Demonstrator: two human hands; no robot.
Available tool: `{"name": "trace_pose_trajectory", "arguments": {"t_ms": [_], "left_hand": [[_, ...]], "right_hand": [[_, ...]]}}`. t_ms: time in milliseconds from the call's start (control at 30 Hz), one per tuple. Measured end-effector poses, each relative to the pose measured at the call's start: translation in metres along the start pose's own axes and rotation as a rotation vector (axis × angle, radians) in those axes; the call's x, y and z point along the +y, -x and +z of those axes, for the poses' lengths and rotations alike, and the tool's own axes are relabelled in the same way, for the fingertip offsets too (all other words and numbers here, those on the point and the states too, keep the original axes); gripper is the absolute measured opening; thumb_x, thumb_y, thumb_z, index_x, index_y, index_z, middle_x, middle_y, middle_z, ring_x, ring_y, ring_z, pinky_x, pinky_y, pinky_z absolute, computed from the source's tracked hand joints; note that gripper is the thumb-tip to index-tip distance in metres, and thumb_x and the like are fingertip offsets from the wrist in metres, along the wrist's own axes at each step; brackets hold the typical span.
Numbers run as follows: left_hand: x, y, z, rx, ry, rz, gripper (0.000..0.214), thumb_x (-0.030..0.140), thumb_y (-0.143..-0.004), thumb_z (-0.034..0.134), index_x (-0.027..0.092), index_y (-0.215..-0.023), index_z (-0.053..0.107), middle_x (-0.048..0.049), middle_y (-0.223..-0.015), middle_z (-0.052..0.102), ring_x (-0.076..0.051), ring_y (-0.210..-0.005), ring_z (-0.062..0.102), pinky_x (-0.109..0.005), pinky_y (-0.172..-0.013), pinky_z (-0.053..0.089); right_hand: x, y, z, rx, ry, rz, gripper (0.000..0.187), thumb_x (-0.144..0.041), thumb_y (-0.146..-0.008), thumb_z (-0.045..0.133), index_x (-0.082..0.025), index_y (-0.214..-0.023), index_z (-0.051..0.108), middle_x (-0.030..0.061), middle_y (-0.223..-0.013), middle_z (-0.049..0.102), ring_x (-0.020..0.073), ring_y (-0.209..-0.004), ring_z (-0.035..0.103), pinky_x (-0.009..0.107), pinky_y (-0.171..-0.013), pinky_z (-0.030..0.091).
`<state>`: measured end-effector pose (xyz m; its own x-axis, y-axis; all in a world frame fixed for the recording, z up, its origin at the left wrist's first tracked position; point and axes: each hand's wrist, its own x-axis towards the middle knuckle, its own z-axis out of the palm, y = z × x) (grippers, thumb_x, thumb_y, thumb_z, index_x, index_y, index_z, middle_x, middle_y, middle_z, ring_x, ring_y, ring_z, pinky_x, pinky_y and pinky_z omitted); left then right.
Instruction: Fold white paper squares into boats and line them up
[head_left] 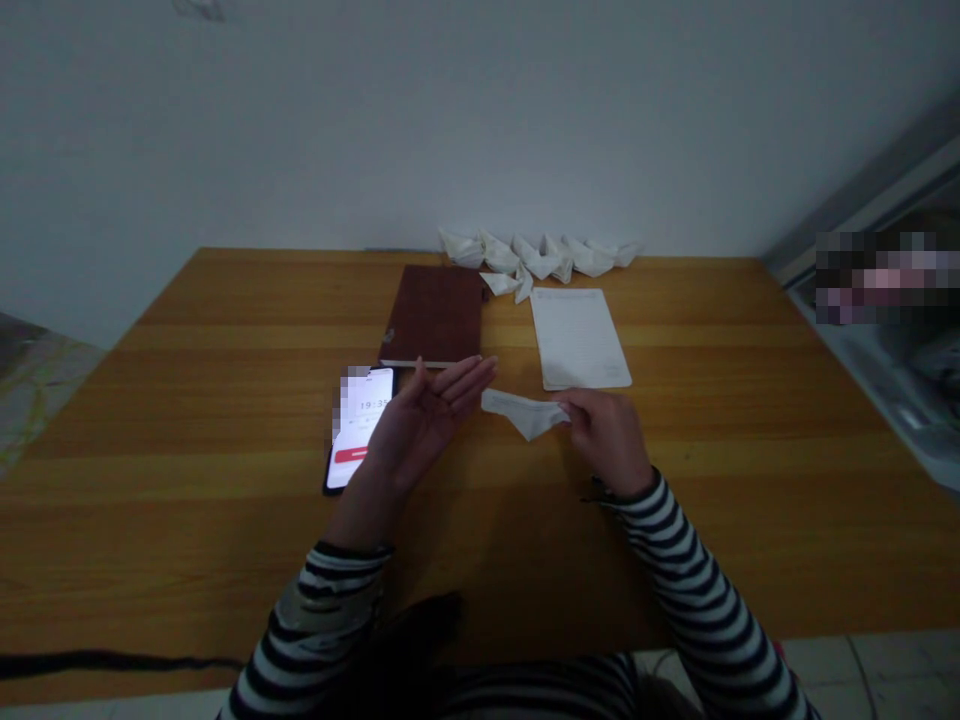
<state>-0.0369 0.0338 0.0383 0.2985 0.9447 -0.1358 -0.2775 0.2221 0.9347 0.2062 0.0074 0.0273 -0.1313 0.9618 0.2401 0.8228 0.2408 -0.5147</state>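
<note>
From my end I see both hands over the wooden worktop (255, 430), with the folded paper (521, 412) between them, held up by one end. The right hand (609, 435) has its grip pinched on the paper's right end, thumb against fingers; I judge it takes just that corner so the rest hangs uncovered and uncrushed. The left hand (431, 410) holds nothing: the palm is turned up, fingers stretched toward the paper's left end, and I cannot tell whether they touch it. The phone (364, 430) lies face up by that hand, partly hidden behind it, presumably angled so its digits read from the seat. Farther off, the dark red notebook (435, 315) lies flat, and right of it the lined paper (581, 340) sits just beyond the right hand, likely for easy reach. Folded white shapes (592, 257) line the far edge against the wall (480, 120), probably put there to spare the arms' room.
</note>
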Motion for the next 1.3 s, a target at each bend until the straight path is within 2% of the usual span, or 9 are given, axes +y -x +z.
{"name": "trace_pose_trajectory", "arguments": {"t_ms": [133,267,367,500,700,900,1067,1200,1300], "left_hand": [[-0.013,0.007,0.012,0.215,-0.564,0.251,0.035,0.047,-0.093,0.057,0.022,-0.113,0.072,-0.0094,-0.125,0.071,-0.028,-0.123,0.061,-0.052,-0.113,0.036],[-0.027,0.01,0.019,0.061,-1.061,0.373,0.013,0.032,-0.088,0.067,0.027,-0.095,0.076,-0.003,-0.1,0.079,-0.023,-0.095,0.071,-0.056,-0.114,0.028],[-0.031,0.01,0.018,-0.02,-1.105,0.363,0.015,0.022,-0.089,0.063,0.027,-0.095,0.076,-0.0018,-0.087,0.08,-0.02,-0.08,0.072,-0.054,-0.107,0.036],[-0.028,0.009,0.013,0.026,-1.123,0.37,0.015,0.016,-0.085,0.064,0.025,-0.087,0.076,-0.0016,-0.083,0.079,-0.021,-0.079,0.071,-0.053,-0.104,0.038],[-0.018,0.006,-0.003,0.176,-1.213,0.441,0.014,0.019,-0.085,0.064,0.024,-0.083,0.076,-0.0029,-0.084,0.079,-0.022,-0.079,0.07,-0.045,-0.093,0.045],[-0.006,0.003,-0.018,0.382,-1.269,0.477,0.016,0.02,-0.089,0.06,0.023,-0.085,0.075,-0.0029,-0.088,0.08,-0.023,-0.084,0.072,-0.044,-0.097,0.044],[-0.015,0.008,0.01,0.136,-1.28,0.626,0.019,0.024,-0.093,0.059,0.025,-0.107,0.072,-0.004,-0.11,0.077,-0.022,-0.103,0.069,-0.048,-0.11,0.033],[-0.021,0.014,0.029,0.024,-1.347,0.647,0.02,0.014,-0.091,0.057,0.024,-0.099,0.073,-0.0023,-0.095,0.078,-0.02,-0.092,0.07,-0.051,-0.115,0.027],[-0.018,0.014,0.025,0.033,-1.401,0.647,0.025,0.008,-0.085,0.056,0.023,-0.095,0.073,-0.002,-0.09,0.077,-0.021,-0.088,0.07,-0.052,-0.114,0.026]], "right_hand": [[-0.007,0.0,0.006,-0.069,0.064,-0.06,0.026,-0.011,-0.089,0.054,-0.022,-0.097,0.076,0.0068,-0.099,0.079,0.0237,-0.087,0.073,0.032,-0.077,0.05],[-0.018,0.002,0.015,-0.108,0.164,-0.159,0.027,-0.008,-0.085,0.055,-0.022,-0.098,0.075,0.0072,-0.098,0.078,0.0228,-0.084,0.07,0.032,-0.075,0.048],[-0.022,0.005,0.019,-0.082,0.184,-0.213,0.029,-0.007,-0.084,0.056,-0.023,-0.098,0.075,0.0062,-0.096,0.078,0.0225,-0.081,0.069,0.032,-0.073,0.047],[-0.019,0.007,0.018,-0.027,0.155,-0.199,0.029,-0.007,-0.084,0.057,-0.024,-0.096,0.076,0.0046,-0.095,0.079,0.0209,-0.08,0.07,0.031,-0.074,0.047],[-0.01,0.004,0.007,0.065,0.145,-0.093,0.027,-0.011,-0.087,0.055,-0.023,-0.094,0.077,0.0059,-0.096,0.079,0.0227,-0.084,0.072,0.032,-0.074,0.05],[0.0,0.0,0.001,0.09,0.176,-0.017,0.025,-0.014,-0.088,0.055,-0.022,-0.094,0.078,0.0069,-0.094,0.08,0.0245,-0.081,0.073,0.033,-0.07,0.05],[-0.013,0.003,0.008,0.039,0.192,-0.136,0.027,-0.01,-0.087,0.053,-0.022,-0.094,0.076,0.0064,-0.095,0.079,0.0229,-0.081,0.071,0.032,-0.072,0.048],[-0.026,0.007,0.015,0.038,0.141,-0.202,0.027,-0.009,-0.087,0.055,-0.022,-0.095,0.076,0.0054,-0.093,0.079,0.0212,-0.08,0.071,0.031,-0.074,0.048],[-0.025,0.008,0.016,0.068,0.114,-0.15,0.025,-0.012,-0.088,0.056,-0.023,-0.095,0.077,0.0054,-0.094,0.08,0.0212,-0.08,0.072,0.031,-0.074,0.05]]}}
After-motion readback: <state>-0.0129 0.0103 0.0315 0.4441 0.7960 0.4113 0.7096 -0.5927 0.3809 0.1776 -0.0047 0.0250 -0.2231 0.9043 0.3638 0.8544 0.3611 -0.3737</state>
